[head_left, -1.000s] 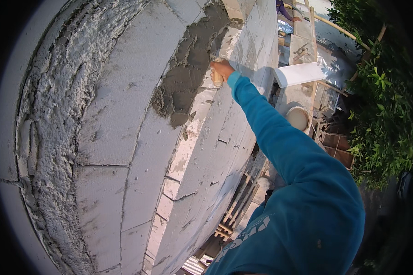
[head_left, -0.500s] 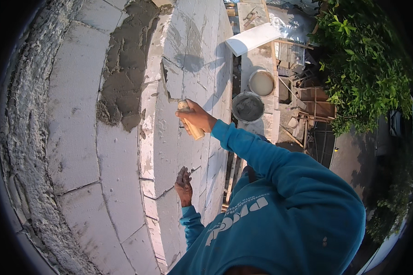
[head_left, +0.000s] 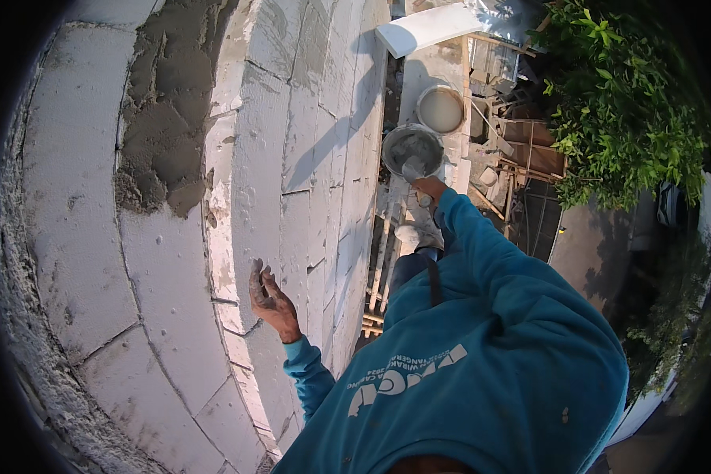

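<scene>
My right hand (head_left: 430,188) grips a trowel (head_left: 412,168) by its handle, and the blade dips into a round bucket (head_left: 386,152) of wet grey mortar (head_left: 415,144). The palm and fingers hide most of the handle. Bare and apart from any tool, my left hand (head_left: 275,306) is held by the pale block wall (head_left: 261,189), its dusty fingers loosely spread. Whether it touches the blocks I cannot tell. A broad patch of grey mortar (head_left: 166,103) covers part of the blockwork at the upper left.
Beyond the mortar bucket stands a second bucket (head_left: 441,110) with cloudy liquid. A white block (head_left: 430,28) lies across the walkway at the top. Bamboo poles (head_left: 378,272) run beside the wall below me. Leafy branches (head_left: 632,110) fill the right side, above a paved lane (head_left: 588,237).
My right hand has swung from the wall to the mortar bucket with the trowel. My left hand has shifted left, and its fingers have opened more. The view has moved too.
</scene>
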Demonstrator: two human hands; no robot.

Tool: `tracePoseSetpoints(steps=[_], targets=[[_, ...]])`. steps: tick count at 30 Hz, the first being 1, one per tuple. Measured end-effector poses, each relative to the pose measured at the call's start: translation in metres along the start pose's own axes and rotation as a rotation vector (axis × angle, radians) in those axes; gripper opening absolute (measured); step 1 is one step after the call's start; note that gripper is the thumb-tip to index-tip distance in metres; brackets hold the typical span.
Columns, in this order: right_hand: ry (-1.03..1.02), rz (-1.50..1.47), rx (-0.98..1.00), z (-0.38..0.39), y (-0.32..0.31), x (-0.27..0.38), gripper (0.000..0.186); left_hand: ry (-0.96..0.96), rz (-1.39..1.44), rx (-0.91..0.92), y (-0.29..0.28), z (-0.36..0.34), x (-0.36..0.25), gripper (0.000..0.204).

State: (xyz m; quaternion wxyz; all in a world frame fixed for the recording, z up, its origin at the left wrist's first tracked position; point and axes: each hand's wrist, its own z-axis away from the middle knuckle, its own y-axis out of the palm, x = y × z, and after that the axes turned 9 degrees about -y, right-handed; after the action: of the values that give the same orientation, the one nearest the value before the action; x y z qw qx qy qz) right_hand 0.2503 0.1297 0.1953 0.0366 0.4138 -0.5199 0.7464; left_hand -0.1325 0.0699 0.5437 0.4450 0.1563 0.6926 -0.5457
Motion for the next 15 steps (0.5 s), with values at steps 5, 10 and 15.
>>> tracePoseSetpoints(steps=[5,10,15], targets=[[1.029,-1.157,-0.222,-0.028,-0.009,-0.028,0.048,0.071,-0.061,-0.237,0.004,-0.014,-0.018,0.039],[1.235,-0.932,-0.102,-0.042,-0.023,-0.039,0.048,0.195,-0.329,-0.405,0.008,-0.027,-0.021,0.032],[1.071,-0.806,-0.15,-0.021,-0.048,-0.038,0.052,0.218,-0.574,-0.381,0.033,-0.043,-0.01,0.037]])
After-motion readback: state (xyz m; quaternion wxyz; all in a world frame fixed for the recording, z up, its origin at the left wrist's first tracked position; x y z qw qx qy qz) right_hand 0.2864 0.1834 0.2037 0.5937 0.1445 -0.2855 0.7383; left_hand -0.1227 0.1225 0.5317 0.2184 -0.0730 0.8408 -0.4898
